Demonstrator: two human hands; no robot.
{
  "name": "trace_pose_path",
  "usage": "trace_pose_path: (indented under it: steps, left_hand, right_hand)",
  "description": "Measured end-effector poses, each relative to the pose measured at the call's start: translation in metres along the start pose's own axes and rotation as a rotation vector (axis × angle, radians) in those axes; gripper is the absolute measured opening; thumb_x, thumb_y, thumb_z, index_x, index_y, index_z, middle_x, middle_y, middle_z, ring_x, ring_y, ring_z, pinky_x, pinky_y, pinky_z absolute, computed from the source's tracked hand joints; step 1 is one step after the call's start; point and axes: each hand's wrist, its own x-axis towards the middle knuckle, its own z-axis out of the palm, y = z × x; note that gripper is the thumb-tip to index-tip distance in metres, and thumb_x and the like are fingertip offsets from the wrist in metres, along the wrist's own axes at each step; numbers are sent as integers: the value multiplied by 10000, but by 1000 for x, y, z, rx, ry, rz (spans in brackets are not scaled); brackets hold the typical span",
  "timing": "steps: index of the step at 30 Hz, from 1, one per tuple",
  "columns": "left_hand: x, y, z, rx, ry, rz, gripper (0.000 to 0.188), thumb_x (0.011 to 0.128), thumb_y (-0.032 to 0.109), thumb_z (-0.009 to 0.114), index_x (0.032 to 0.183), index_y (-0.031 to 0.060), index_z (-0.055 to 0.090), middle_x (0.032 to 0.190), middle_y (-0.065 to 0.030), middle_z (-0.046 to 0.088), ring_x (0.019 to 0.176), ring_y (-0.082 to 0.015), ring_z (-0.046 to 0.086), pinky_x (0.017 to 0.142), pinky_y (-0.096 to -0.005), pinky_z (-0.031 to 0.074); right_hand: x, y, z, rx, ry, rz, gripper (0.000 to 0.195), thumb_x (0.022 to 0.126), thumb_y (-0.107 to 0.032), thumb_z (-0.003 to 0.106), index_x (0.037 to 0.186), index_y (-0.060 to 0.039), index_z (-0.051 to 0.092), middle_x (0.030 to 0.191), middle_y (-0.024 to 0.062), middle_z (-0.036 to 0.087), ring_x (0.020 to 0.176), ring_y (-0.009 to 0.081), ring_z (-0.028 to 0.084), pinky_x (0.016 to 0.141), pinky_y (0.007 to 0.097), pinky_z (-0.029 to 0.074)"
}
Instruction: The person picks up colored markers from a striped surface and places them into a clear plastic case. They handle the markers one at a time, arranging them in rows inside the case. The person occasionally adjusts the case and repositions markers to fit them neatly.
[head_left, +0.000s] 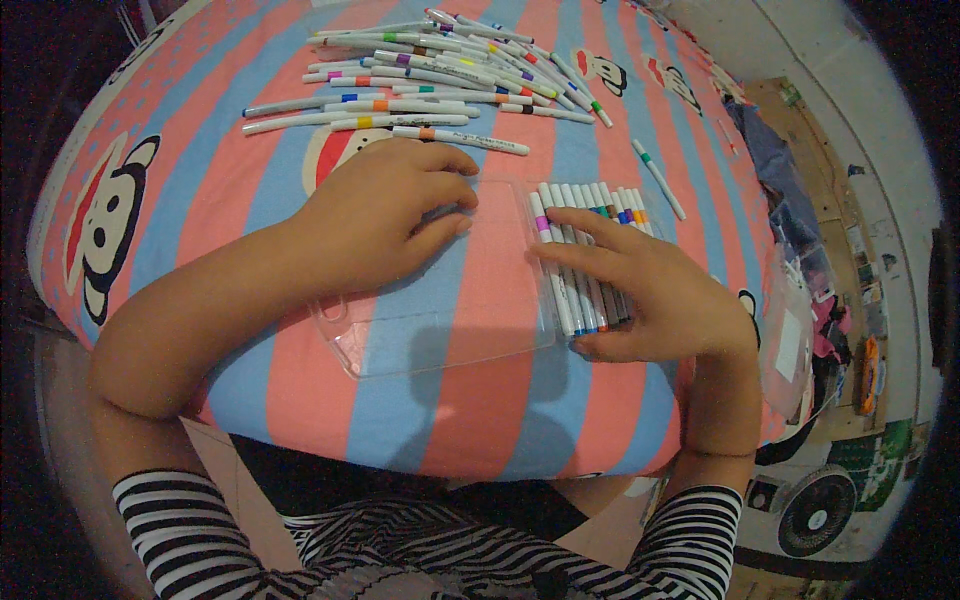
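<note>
My right hand (645, 289) spreads its fingers over a row of white marker pens (568, 259) lying side by side. Its fingertips touch the row's left side, and the thumb is by the lower ends. Part of the row is hidden under the hand. To its left lies a flat clear plastic case half (487, 300). My left hand (397, 202) hovers over or rests on that plastic, fingers loosely bent and no pen visible in them. Just beyond it is a marker with an orange band (480, 142).
A loose pile of marker pens (450, 71) with bands of several colours spreads across the far side of the striped cloth (487, 405). One green-banded marker (658, 178) lies apart at the right. A round black fan (817, 517) stands on the floor, lower right.
</note>
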Motion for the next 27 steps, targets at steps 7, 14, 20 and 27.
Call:
trace_pose_path:
  steps: [7,14,20,27]
  left_hand:
    - [1,4,-2,-1,-28,-27,202,867,196,652,1010,56,681,1223,-141,615,1188,-347,539,1021,-464,412]
    - [1,3,-3,8,-26,-10,203,870,199,650,1016,61,675,1222,-136,611,1175,-346,544,997,-461,421]
    - [0,1,-2,6,12,16,195,856,192,652,991,53,677,1184,-133,618,1121,-335,566,960,-451,433]
    - [1,-3,3,8,109,82,178,831,178,660,950,48,684,1102,-108,652,1028,-321,610,899,-438,464]
  right_hand:
    - [2,9,3,15,-3,-45,755,640,-203,788,1358,-145,560,1476,219,406,1315,413,449,1076,443,382]
    - [3,16,3,58,-8,-75,698,674,-195,780,1341,-142,578,1467,230,413,1314,416,449,1078,452,379]
    - [5,-8,4,-117,71,-68,458,733,-196,701,1177,-108,630,1328,164,559,1121,374,596,917,451,505]
    - [5,-8,8,-105,165,-273,251,791,-120,637,1035,-64,660,1159,129,657,999,333,657,826,417,543]
